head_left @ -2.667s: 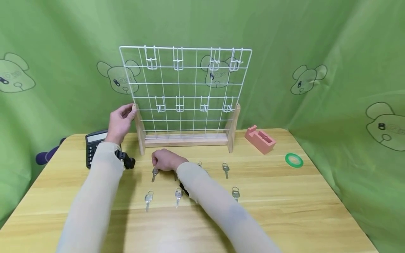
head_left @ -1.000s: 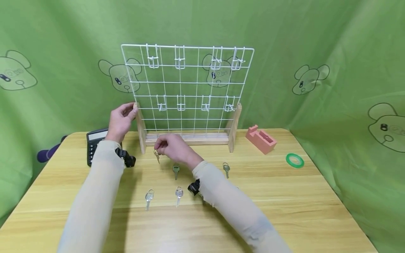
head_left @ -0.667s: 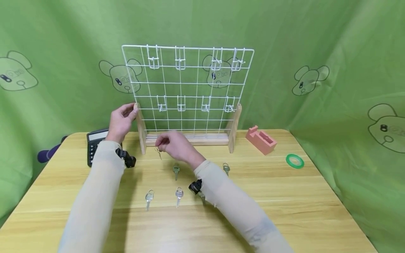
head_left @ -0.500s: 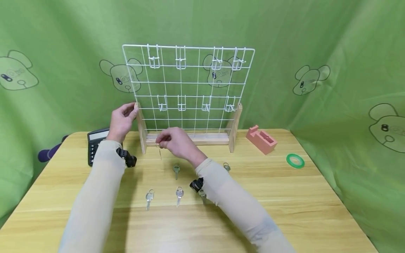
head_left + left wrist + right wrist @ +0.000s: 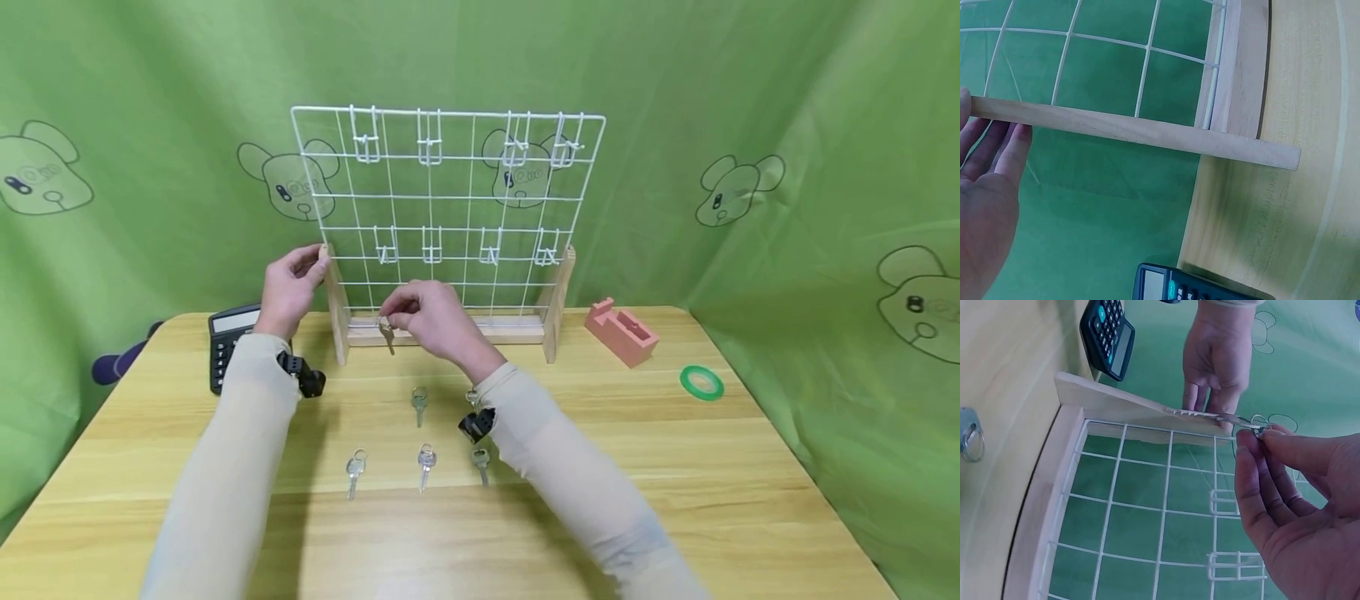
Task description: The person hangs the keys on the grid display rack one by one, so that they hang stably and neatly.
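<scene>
My right hand (image 5: 435,321) pinches a key (image 5: 387,333) by its ring between thumb and forefinger, in front of the rack's lower left part. In the right wrist view the key (image 5: 1204,415) points away from the fingertips. My left hand (image 5: 288,287) grips the top of the rack's left wooden post (image 5: 1135,134). The rack's white wire grid (image 5: 450,112) carries two rows of wire hooks (image 5: 430,152), with nothing hanging on them. Several more keys lie on the table, among them one key (image 5: 419,400) below my right hand and another (image 5: 427,456) nearer the front.
A black calculator (image 5: 220,350) lies left of the rack, partly behind my left forearm. To the right are a pink tape dispenser (image 5: 621,335) and a green tape roll (image 5: 686,382). A green curtain (image 5: 637,75) hangs behind the table (image 5: 675,500).
My right hand has picked the key up from the table by its ring and carried it up and slightly right, toward the rack. The left hand has kept its grip on the post.
</scene>
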Demonstrator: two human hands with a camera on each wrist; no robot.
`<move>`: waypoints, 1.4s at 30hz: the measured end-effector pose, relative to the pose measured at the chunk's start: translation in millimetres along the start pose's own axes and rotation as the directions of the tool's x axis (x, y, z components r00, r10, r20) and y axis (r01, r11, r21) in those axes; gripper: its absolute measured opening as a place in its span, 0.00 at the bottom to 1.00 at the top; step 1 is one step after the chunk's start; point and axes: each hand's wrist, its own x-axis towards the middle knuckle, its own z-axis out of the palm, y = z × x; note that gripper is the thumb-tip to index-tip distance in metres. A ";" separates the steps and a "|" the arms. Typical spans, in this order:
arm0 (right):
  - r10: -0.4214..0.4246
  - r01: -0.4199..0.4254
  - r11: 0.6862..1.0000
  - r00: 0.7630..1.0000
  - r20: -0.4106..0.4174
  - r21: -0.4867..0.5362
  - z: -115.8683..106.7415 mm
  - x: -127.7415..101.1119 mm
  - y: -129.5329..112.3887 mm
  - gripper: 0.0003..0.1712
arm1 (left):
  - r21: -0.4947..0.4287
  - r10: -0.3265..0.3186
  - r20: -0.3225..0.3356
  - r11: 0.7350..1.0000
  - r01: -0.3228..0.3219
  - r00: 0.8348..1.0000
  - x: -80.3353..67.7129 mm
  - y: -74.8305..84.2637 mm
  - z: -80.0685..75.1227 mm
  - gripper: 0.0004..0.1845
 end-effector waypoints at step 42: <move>-0.006 0.019 0.994 0.993 -0.118 0.107 -44.0 29.9 -47.6 0.07 | -0.021 -0.035 0.009 0.999 0.035 0.999 -1.4 4.3 -0.4 0.24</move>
